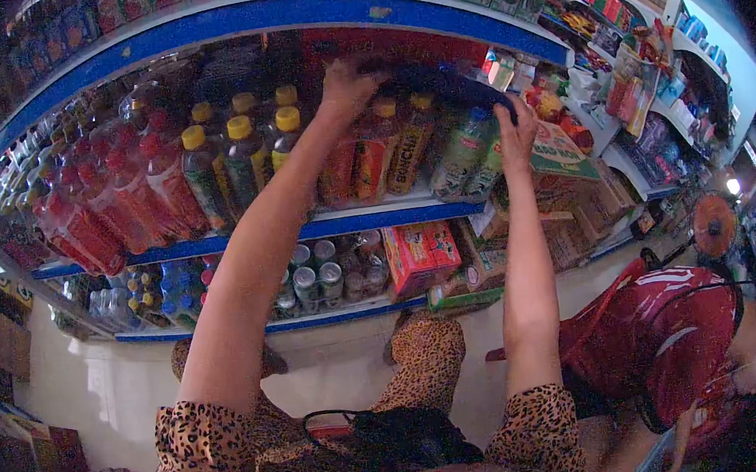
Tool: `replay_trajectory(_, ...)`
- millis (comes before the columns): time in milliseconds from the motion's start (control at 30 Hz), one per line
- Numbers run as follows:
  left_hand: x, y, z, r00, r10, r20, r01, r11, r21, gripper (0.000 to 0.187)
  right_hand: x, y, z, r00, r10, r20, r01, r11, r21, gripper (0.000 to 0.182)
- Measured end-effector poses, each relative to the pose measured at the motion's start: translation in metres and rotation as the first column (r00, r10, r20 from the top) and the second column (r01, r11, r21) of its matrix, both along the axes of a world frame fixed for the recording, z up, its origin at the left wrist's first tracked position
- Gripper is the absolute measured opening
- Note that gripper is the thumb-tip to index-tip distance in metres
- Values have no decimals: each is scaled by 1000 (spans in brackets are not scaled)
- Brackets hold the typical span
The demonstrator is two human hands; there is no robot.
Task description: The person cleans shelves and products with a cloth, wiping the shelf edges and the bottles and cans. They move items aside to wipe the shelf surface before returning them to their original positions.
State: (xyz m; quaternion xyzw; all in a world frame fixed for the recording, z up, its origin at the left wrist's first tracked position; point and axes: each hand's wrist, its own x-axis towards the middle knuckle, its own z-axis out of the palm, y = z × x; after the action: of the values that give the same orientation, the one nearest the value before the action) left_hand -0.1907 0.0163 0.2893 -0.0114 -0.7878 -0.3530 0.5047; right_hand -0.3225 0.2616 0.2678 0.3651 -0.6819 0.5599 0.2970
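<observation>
A dark blue strip that looks like cloth stretches between my two hands, just above the bottles on the middle shelf. My left hand grips its left end in front of a dark red box; the fingers are partly blurred. At the other end, my right hand has its fingers closed on the strip, beside green-labelled bottles. Under the strip stand orange-labelled bottles and a dark yellow-capped bottle.
Red bottles fill the shelf's left part. Cans and a pink-red box sit on the shelf below. Cardboard boxes stand at the right. A person in a red shirt is close by on my right, near a fan.
</observation>
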Motion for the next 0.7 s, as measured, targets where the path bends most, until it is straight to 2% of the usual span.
replay_trajectory(100,3,1,4,991,-121,-53,126,987,102,39,1,1,2,1000,-9,-9,9,1000,20,33)
replay_trajectory(200,5,4,6,996,16,-82,-12,999,51,41,-9,-2,-5,996,-60,-69,60,998,-11,32)
replay_trajectory(300,7,7,6,981,-145,-129,167,970,175,45,-14,-2,-8,992,-79,-98,78,997,-20,32)
replay_trajectory(400,10,2,9,981,-182,-63,191,959,211,48,-20,-3,-9,997,-38,-62,38,999,-2,33)
replay_trajectory(500,10,2,4,995,-81,-51,89,981,175,51,-28,-3,-12,999,-14,-30,14,1000,5,34)
replay_trajectory(567,12,-1,-2,999,-15,-50,16,1000,24,55,-28,-3,-13,999,-29,-34,29,1000,5,35)
replay_trajectory(700,29,3,-1,998,-10,-57,-1,983,-186,58,-17,-6,-11,985,-120,-124,119,993,-19,33)
